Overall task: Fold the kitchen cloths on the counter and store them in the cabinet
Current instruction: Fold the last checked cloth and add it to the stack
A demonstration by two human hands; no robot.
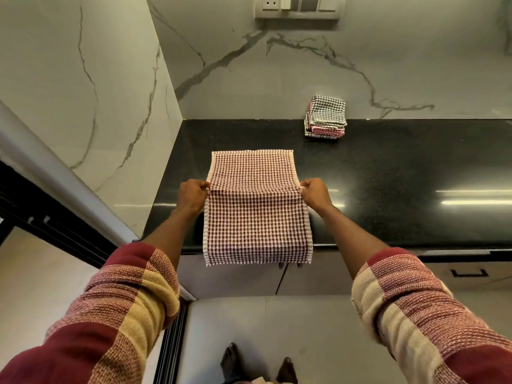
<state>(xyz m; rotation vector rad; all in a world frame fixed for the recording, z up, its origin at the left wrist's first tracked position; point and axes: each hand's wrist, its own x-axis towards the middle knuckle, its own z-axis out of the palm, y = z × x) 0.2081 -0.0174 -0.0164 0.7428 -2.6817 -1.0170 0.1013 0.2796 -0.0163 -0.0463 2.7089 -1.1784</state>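
Observation:
A maroon-and-white checked cloth (256,209) lies spread on the black counter (388,173), its near end hanging over the front edge. My left hand (192,196) pinches its left edge and my right hand (315,194) pinches its right edge at about mid-length, lifting a ridge across the cloth. A stack of folded checked cloths (325,117), with a dark-checked one on top, sits at the back of the counter against the wall, right of the spread cloth.
Marble walls rise behind and to the left of the counter. Below the counter are pale cabinet doors (230,275), one with a black handle (469,273) at the right. A switch panel (297,6) is on the back wall. My feet stand on the floor below.

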